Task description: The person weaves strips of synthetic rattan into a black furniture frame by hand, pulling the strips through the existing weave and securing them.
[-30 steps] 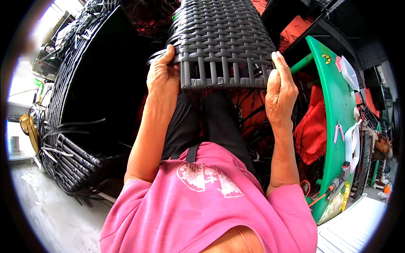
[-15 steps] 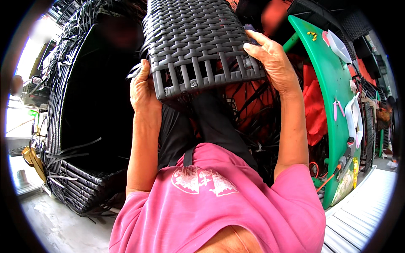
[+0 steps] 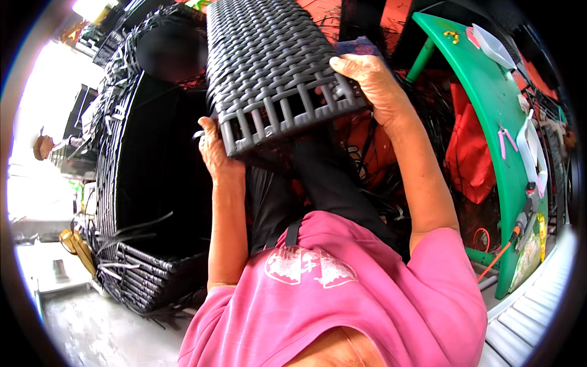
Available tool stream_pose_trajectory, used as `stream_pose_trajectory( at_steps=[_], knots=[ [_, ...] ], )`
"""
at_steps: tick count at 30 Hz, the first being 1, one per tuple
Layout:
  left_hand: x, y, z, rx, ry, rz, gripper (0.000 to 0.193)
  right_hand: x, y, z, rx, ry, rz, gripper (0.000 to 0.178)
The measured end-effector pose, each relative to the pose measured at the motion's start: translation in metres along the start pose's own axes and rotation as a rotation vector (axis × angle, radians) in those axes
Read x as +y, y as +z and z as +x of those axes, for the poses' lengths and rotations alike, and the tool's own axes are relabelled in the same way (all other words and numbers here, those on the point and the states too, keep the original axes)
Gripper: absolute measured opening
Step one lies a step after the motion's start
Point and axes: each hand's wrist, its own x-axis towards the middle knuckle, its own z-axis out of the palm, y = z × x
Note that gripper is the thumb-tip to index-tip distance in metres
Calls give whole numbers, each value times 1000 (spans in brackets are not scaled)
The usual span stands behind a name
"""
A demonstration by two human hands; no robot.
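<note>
A dark grey woven wicker piece point(image 3: 269, 58) on a frame stands out in front of me, tilted, its near end showing bare upright bars above a wrapped edge. My left hand point(image 3: 218, 150) is closed on its near left corner, thumb up along the side and the other fingers mostly hidden. At the right edge, my right hand point(image 3: 373, 85) grips the same piece, its thumb on top and its fingers hidden behind. Dark blue cloth point(image 3: 359, 46) shows just past that hand. The far end of the wicker piece runs out of view.
To the left stand stacked black woven wicker pieces point(image 3: 143, 269) with loose strips. A green table point(image 3: 471, 98) at the right carries pink snips point(image 3: 506, 142), a white tray point(image 3: 492, 48) and a power tool point(image 3: 526, 214) with an orange cord. Red cloth point(image 3: 469, 150) hangs beside it.
The near end of the wicker piece has shifted slightly left and tilted, its right side higher. My right hand has moved left with it; both hands keep their hold. The view has shifted a little.
</note>
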Motion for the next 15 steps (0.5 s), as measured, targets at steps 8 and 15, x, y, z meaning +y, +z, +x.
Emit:
stream_pose_trajectory(
  at_steps=[8, 15],
  knots=[
    [-2, -12, -12, -42, -169, -467, 32, -9, 1, -10, 113, 39, -25, 22],
    [24, 8, -18, 35, -224, -360, 20, -9, 14, -11, 110, 15, 16, 23]
  ],
)
